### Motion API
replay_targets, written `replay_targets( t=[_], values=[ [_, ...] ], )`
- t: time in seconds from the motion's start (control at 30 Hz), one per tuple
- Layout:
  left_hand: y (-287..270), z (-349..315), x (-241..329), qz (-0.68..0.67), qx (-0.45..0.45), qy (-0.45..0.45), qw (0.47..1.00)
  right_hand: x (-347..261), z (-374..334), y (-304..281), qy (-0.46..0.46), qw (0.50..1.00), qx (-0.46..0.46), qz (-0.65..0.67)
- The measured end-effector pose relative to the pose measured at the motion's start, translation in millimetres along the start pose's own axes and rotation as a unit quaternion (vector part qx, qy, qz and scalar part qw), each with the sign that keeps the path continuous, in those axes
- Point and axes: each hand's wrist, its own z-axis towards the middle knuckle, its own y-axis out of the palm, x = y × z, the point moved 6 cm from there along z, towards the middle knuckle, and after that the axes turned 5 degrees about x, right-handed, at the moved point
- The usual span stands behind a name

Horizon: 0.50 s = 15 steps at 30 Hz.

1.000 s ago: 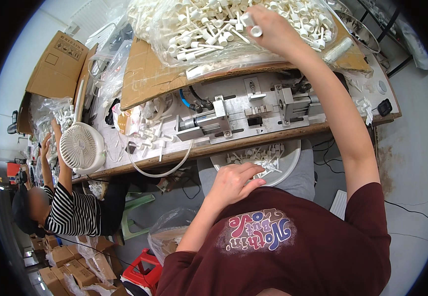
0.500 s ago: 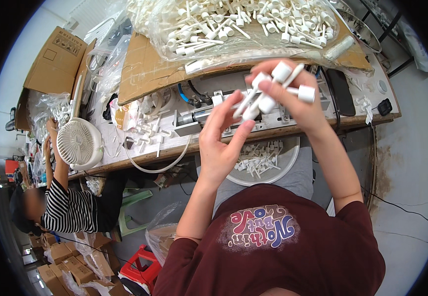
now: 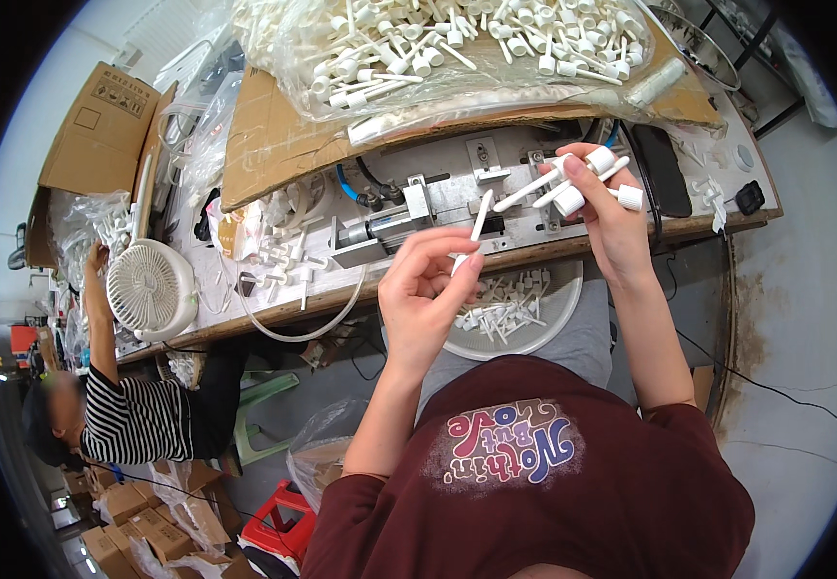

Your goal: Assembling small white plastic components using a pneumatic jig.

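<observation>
My left hand [image 3: 423, 289] pinches one white plastic cap with a stem [image 3: 482, 214], its stem pointing up and away from me. To its right, my right hand [image 3: 614, 236] is closed around a bunch of several similar white stemmed caps [image 3: 569, 201], which stick out at different angles. Both hands are raised at the table's front edge, before a metal fixture with a cylinder [image 3: 390, 228]. A pale round basket [image 3: 567, 323] below them, over my lap, holds many more of these white pieces.
A large heap of white stemmed caps [image 3: 418, 63] lies in clear plastic on a cardboard sheet [image 3: 274, 145] across the back. Loose pieces [image 3: 288, 261] and a white fan [image 3: 153, 289] are to the left. A black phone [image 3: 663, 172] lies right. A co-worker in stripes [image 3: 139, 415] sits left.
My left hand has drawn away from the bunch, down and left, with one stemmed cap in its fingers. My right hand has shifted slightly right with the others.
</observation>
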Motion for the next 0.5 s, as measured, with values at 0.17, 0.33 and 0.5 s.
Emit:
replay_targets(
  t=[0.17, 0.33, 0.5],
  values=[
    [11.0, 1.6, -6.4, 0.004, -0.011, 0.059, 0.998, -3.2, -7.6, -4.1, -0.007, 0.999, 0.049, 0.009],
    [26.4, -1.2, -29.9, 0.367, -0.016, 0.255, 0.895, -1.8, -12.8, -15.7, -0.039, 0.996, 0.063, 0.041],
    [39.5, 0.7, -45.6, 0.498, -0.027, 0.314, 0.808, -0.1, -20.2, -19.6, -0.056, 0.994, 0.081, 0.037]
  ],
)
